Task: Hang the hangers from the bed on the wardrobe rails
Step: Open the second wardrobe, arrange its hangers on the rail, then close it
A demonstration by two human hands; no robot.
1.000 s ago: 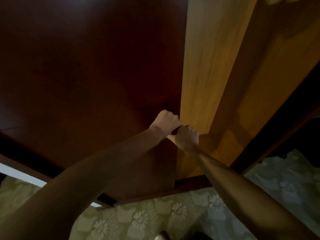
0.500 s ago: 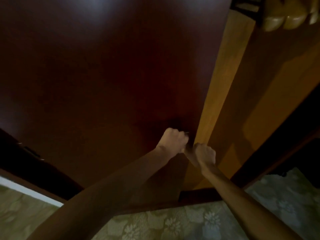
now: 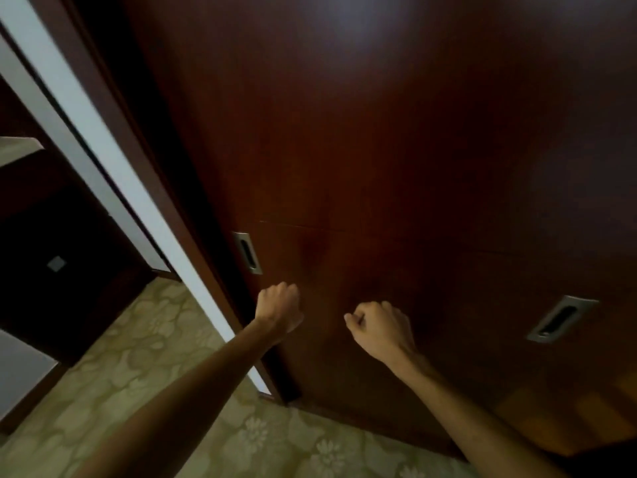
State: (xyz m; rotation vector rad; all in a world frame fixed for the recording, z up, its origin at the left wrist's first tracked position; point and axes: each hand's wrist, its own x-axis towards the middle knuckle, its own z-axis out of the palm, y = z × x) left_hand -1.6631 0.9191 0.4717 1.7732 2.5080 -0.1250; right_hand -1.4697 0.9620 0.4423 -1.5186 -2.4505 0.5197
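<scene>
A dark reddish-brown wardrobe sliding door (image 3: 396, 150) fills most of the view and covers the opening. My left hand (image 3: 279, 305) is curled into a fist close to the door's left edge, just below a recessed metal pull (image 3: 247, 252). My right hand (image 3: 379, 327) is also a loose fist a little to the right, in front of the door panel, holding nothing. A second recessed metal pull (image 3: 560, 319) sits at the right on the door. No hangers, rail or bed are in view.
A white strip of wall or frame (image 3: 103, 150) runs diagonally left of the wardrobe. Dark furniture (image 3: 51, 253) stands at the far left. Patterned beige floral carpet (image 3: 155, 391) covers the floor below. A lighter wood patch (image 3: 568, 419) shows at the lower right.
The light wooden wardrobe interior seen earlier at right is now covered by the dark door. Both hands have come apart and lie left of their earlier meeting point; the view swung left.
</scene>
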